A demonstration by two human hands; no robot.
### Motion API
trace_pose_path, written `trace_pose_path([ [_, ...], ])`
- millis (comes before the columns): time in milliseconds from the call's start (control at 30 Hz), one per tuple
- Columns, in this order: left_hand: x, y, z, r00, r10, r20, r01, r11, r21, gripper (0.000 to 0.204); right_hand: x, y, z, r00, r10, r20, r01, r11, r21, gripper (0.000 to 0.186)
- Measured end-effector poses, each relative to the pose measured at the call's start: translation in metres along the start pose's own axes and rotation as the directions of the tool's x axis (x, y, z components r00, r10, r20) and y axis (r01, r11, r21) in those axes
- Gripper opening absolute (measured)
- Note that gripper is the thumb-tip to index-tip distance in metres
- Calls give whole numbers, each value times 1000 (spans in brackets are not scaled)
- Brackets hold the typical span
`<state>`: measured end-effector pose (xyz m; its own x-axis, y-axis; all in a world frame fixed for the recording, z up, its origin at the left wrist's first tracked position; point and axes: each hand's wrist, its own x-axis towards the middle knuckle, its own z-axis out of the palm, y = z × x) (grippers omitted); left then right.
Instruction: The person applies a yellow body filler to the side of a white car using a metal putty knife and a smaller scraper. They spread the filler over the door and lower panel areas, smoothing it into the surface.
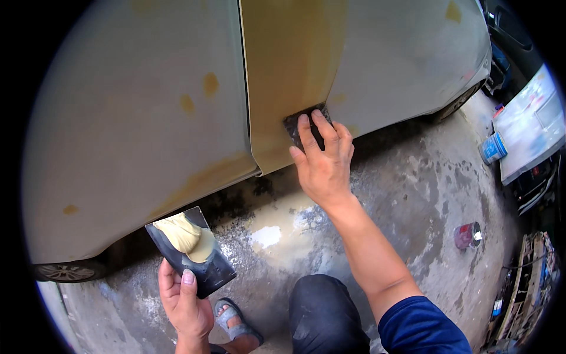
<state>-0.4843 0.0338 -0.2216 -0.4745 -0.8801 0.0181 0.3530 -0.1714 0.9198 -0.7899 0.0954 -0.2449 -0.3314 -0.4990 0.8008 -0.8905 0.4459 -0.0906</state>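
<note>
My right hand (pixel 325 171) presses a dark, flat putty spreader (pixel 290 124) against the lower part of a car door, its fingers spread over the back of the tool. Under the spreader, a broad band of yellow-brown body filler (pixel 286 65) runs up the door beside a vertical panel gap. Low on the left, my left hand (pixel 187 310) grips a dark mixing board (pixel 212 280) by its near edge, thumb on top. A heap of pale cream filler (pixel 183 236) lies on the board's far half. Smaller filler spots (pixel 211 84) dot the grey car body (pixel 130 130).
Car wheels (pixel 68 271) show at the lower left and far right. A blue can (pixel 493 147) is beside a paint-stained panel (pixel 533 127). Another can (pixel 467 235) stands on the stained concrete floor (pixel 401 177). Clutter (pixel 525 289) fills the lower right. My sandalled foot (pixel 233 318) and knee (pixel 324 312) are below.
</note>
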Motion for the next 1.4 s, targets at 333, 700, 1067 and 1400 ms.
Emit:
trace_pose_path([
  [333,1,-5,-3,999,-30,28,30,1000,9,45,-31,5,23,999,26,44,-27,1000,14,55],
  [700,2,-14,-1,999,-44,-10,44,999,14,46,-64,12,37,990,69,120,-76,995,58,55],
  [1067,2,-16,2,995,-95,-11,95,995,35,45,-100,20,53,980,82,180,-103,989,107,60],
  [1400,-7,-16,23,984,-179,-3,177,975,-138,45,-123,25,41,944,134,301,-181,975,132,60],
])
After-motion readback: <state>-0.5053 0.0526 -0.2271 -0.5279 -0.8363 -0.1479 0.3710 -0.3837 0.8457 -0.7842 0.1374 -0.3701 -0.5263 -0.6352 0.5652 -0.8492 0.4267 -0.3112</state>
